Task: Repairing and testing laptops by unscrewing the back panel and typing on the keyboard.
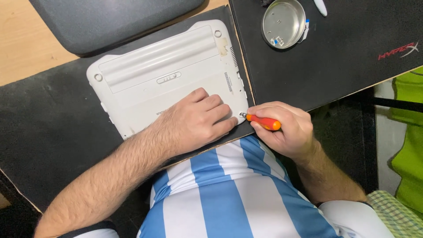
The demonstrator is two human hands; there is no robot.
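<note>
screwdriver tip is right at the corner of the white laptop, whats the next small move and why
Probably turn the orange-handled screwdriver in place with the right hand, keeping the left hand pressing flat. Its metal tip meets the near right corner of the upturned white plastic laptop, apparently at a screw, and the round metal tin on the black mat stands ready for small parts.

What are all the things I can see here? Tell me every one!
laptop: one, white, upside down on the black mat.
screwdriver: one, orange handle, tip at the laptop's near right corner.
metal tin: one, silver, round, top right, small parts inside.
black mats: two, covering the desk.
dark case: one, grey, top left.
wooden desk: one, tan, left edge.
left hand: flat on the laptop.
right hand: holding the screwdriver.
</note>
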